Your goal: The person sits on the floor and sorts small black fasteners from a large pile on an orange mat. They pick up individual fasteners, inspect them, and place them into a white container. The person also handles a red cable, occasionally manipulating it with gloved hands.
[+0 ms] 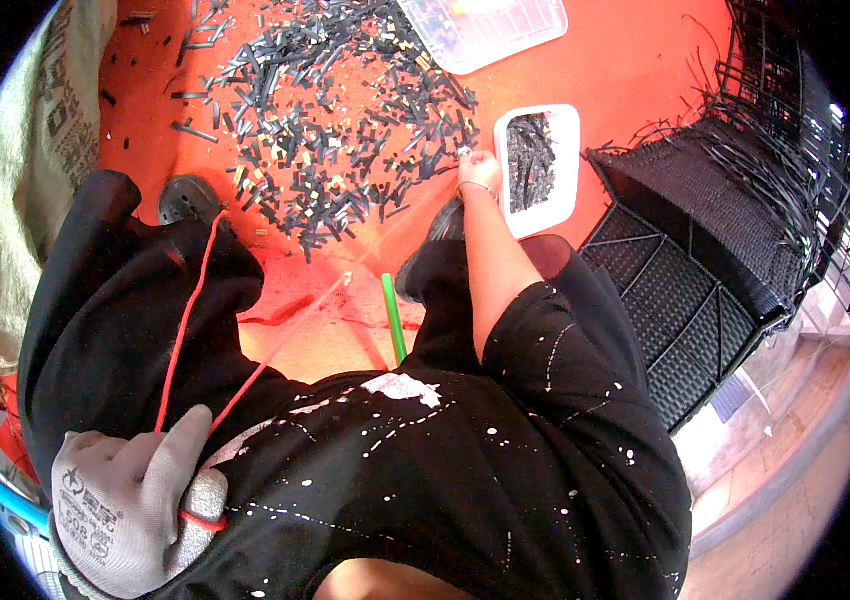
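Note:
My left hand (130,500), in a grey knitted glove, is closed at my lap on a red string (190,300). The string loops round a gloved finger, and one strand runs up over my left knee. Another strand, with a small knot midway, slants up toward my right hand (478,172). That hand is bare and stretched out past my right knee, its fingers pinched together at the end of this faint, taut strand. Close beside it stands a white tub (567,170) of short black strips.
Many black cut strips (325,130) litter the red floor sheet. A clear plastic lid or tray (505,40) lies beyond. Black woven wicker furniture (685,280) with loose strands stands at right. A pale woven sack (15,200) is at left; a green stick (392,315) is between my legs.

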Action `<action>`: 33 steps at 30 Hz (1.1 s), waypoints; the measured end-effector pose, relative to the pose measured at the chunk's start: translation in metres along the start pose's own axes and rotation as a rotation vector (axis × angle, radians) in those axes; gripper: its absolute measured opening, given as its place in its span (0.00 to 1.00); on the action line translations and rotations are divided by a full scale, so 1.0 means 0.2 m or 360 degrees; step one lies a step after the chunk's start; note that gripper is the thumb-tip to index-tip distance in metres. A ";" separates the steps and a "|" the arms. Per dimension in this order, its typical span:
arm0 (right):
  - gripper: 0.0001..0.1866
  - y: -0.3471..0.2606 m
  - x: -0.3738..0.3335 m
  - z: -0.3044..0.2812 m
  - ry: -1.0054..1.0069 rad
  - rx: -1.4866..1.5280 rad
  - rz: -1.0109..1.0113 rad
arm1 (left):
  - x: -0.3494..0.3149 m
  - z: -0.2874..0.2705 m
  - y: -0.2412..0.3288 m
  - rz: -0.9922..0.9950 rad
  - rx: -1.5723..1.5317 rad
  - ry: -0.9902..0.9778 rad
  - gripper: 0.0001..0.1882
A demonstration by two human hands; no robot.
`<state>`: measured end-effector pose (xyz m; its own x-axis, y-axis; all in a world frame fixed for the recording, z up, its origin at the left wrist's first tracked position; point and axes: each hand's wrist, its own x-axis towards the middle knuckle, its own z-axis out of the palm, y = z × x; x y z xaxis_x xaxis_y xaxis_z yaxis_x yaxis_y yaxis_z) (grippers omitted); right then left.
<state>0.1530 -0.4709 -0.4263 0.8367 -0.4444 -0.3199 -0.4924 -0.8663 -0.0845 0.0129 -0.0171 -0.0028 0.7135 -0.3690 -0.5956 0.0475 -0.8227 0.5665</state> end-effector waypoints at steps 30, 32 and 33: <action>0.06 -0.17 -0.13 0.15 -0.0346 0.0264 -0.0664 | -0.07 0.00 0.05 -0.0059 -0.0016 0.0116 0.21; 0.08 -0.25 -0.16 0.12 -0.0410 0.0205 -0.0815 | -0.07 -0.01 0.06 -0.0064 -0.0002 0.0135 0.20; 0.09 -0.26 -0.17 0.15 -0.0556 0.0145 -0.0779 | -0.09 -0.01 0.06 -0.0094 -0.0003 0.0082 0.20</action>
<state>0.1433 -0.4048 -0.4398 0.8507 0.1150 -0.5129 -0.1020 -0.9211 -0.3757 0.0028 -0.0191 0.0159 0.7443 -0.2975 -0.5980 0.0914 -0.8415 0.5324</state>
